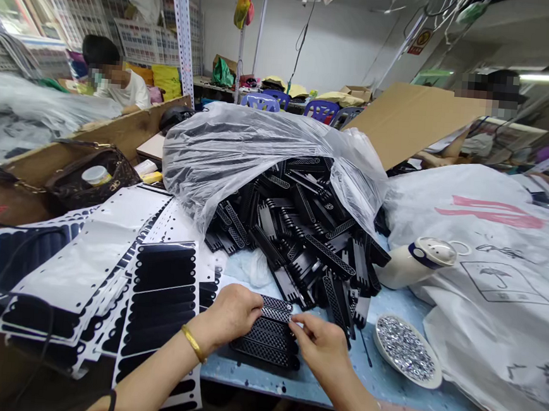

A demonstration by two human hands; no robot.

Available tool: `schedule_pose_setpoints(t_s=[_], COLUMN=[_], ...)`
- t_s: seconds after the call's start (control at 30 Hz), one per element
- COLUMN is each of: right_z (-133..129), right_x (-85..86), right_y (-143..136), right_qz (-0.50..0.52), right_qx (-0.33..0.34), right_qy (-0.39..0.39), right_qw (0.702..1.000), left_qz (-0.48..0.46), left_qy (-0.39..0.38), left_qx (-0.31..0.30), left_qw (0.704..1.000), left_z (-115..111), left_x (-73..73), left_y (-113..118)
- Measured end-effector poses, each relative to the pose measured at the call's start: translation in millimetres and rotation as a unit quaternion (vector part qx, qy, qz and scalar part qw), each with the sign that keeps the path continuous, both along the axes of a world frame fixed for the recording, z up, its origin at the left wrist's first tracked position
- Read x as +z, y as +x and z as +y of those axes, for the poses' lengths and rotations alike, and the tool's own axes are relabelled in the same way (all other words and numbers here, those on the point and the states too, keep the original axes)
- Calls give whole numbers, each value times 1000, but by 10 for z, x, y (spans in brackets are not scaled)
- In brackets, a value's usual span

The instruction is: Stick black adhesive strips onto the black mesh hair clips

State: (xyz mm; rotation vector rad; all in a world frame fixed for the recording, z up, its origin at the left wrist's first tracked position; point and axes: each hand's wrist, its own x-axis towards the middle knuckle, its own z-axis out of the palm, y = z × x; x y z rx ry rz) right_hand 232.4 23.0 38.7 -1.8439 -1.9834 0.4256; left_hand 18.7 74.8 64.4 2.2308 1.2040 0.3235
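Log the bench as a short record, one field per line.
Left hand: fingertips at upper left of a row of lattice-topped black pieces
Right hand: fingertips at the row's upper right; anything pinched too small to tell
Ahead: heap of black parts spilling from a translucent bag
Left side: sheets bearing black strips
Right side: dish of shiny metal pieces; pale lidded container
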Motion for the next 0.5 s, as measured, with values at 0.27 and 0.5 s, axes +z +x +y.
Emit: schedule_pose_setpoints(t_s=[0.27,0.5], right_z=[-328,-275], right_x=[-57,-76], right_y=[-15,-105], right_qz=[74,122], right_qx=[-17,-17], right_qy=[-3,-27], right_qw=[997,992], left_qz=[-29,-56], left_qy=[5,17], left_qx=[21,16], left_qw=[999,998], left_z=[6,-295], left_x=[-70,-140], left_y=[-18,-180])
